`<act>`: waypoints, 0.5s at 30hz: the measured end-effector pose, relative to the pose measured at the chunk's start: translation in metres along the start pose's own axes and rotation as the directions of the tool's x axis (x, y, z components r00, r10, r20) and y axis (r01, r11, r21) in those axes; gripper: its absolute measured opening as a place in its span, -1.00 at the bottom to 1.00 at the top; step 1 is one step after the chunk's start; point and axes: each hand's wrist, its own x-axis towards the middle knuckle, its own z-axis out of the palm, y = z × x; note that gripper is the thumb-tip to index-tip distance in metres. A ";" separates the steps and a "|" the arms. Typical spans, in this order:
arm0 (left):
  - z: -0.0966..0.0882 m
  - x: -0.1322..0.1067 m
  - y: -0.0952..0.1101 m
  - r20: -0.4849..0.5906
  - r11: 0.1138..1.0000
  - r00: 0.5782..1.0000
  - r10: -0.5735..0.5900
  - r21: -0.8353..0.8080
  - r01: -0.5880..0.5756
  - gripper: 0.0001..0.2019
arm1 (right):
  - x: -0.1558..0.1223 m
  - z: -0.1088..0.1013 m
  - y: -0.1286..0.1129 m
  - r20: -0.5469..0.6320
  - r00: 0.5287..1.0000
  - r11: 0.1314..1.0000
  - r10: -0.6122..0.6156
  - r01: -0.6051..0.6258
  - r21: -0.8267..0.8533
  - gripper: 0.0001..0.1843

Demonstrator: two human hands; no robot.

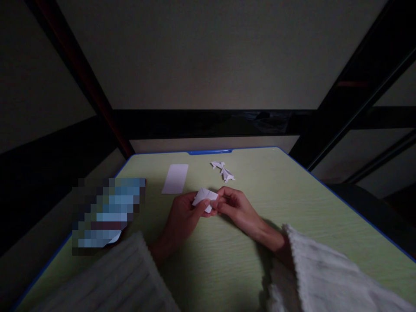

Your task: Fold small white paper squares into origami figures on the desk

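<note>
- The left hand, just below the middle of the frame, has its fingers closed on the left part of a small folded white paper piece, thumb against its near edge.
- The right hand meets it from the right, its fingertips pinched together on the right end of the same paper piece, so both hands clamp it between them.
- The paper piece sits at the centre of the frame, held just above the tabletop; whether it touches the surface I cannot tell.
- Both wrists come out of thick, ribbed, pale sleeves that fill the lower left and lower right corners.
- Above and to the left of the hands, a flat white rectangular sheet lies on the tabletop, well apart from the fingers.
- Above and slightly right of the hands, two small folded white paper figures lie close together, near the far edge.
- A blurred-out object rests on the left side of the tabletop, at the left-middle of the frame.
- The tabletop is pale green with a blue rim, and a blue tab sits at the middle of its far edge.
- Dark frame bars cross the upper part of the frame before a plain wall; the scene is dim.
</note>
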 end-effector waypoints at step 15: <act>-0.004 0.004 -0.004 0.095 1.000 0.995 -0.023 -0.012 0.025 -0.88 | -0.001 -0.004 -0.004 0.130 0.991 0.999 -0.003 -0.003 0.046 -0.85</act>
